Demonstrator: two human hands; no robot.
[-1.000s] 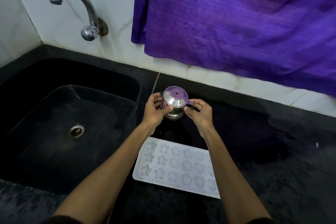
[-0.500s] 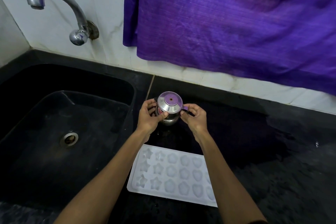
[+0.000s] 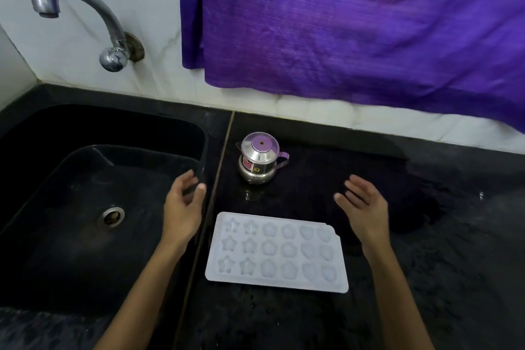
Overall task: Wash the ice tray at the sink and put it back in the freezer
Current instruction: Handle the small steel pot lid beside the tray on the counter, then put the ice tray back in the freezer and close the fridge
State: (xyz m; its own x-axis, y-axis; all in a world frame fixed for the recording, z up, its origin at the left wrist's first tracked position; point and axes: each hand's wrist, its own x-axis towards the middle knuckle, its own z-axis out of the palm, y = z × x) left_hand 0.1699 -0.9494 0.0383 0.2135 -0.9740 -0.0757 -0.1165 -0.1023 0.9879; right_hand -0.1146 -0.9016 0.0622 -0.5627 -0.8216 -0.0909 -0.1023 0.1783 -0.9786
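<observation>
A white ice tray (image 3: 277,251) with star, flower and heart moulds lies flat on the black counter (image 3: 426,264), just right of the sink (image 3: 71,207). Behind it stands a small steel pot (image 3: 260,158) with a lid and a side handle. My left hand (image 3: 183,204) hovers over the sink's right rim, fingers relaxed, holding nothing. My right hand (image 3: 363,204) hovers over the counter right of the tray, fingers spread, also empty. Neither hand touches the tray or the pot.
A chrome tap (image 3: 82,20) juts from the white tiled wall over the sink; no water runs. The drain (image 3: 110,216) sits in the basin floor. A purple cloth (image 3: 355,23) hangs on the wall above the counter. The counter looks wet.
Both hands have let go of the steel pot and pulled back and apart, to either side of the tray. The pot now stands alone on the counter.
</observation>
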